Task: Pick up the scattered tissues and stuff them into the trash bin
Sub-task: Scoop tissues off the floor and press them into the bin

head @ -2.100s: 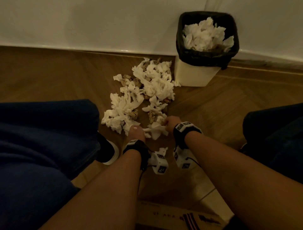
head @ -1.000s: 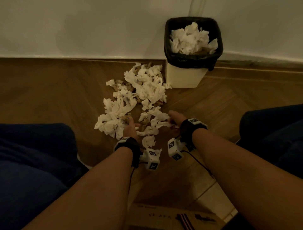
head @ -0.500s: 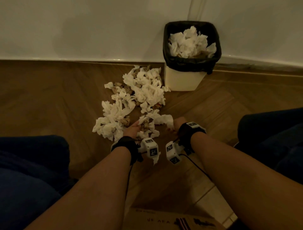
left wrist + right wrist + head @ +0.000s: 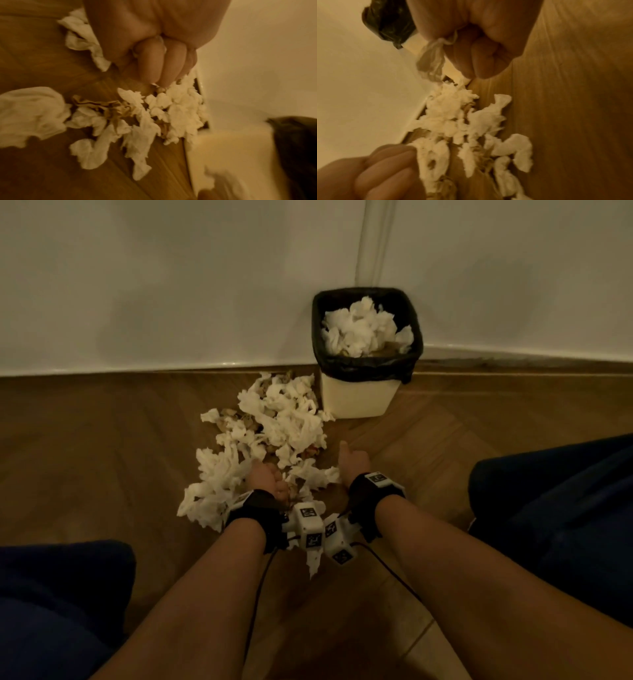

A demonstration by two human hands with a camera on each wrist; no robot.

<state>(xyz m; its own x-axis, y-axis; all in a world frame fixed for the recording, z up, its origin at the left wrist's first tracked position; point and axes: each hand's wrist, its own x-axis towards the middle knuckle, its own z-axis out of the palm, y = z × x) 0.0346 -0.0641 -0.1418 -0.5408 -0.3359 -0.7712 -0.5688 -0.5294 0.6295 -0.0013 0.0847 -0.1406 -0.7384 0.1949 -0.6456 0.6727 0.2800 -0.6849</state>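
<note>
While dim yellowish lighting is softening every detail, a wooden floor [image 4: 102,446] is stretching out below a white wall [image 4: 171,285]. 2 dark trouser legs [image 4: 51,604] are running off the frame edges, so the person's lower body is mostly cut off. 1 trash bin [image 4: 356,398] is standing against the wall, its black liner [image 4: 368,369] folded over the rim and white tissue already heaped inside. Just left of it, scattered tissues [image 4: 274,422] are lying in 1 loose pile on the floor; they are overlapping too much to count, and brownish scraps are mixing in among them. 2 bare forearms are reaching into the pile's near edge. Fingers of the left hand [image 4: 263,479] are curling tightly into a fist; whether anything is inside it is hard to tell. Curled fingers of the right hand [image 4: 476,44] are pinching a thin twisted strip of tissue [image 4: 431,60], which is hanging down toward the pile.
</note>
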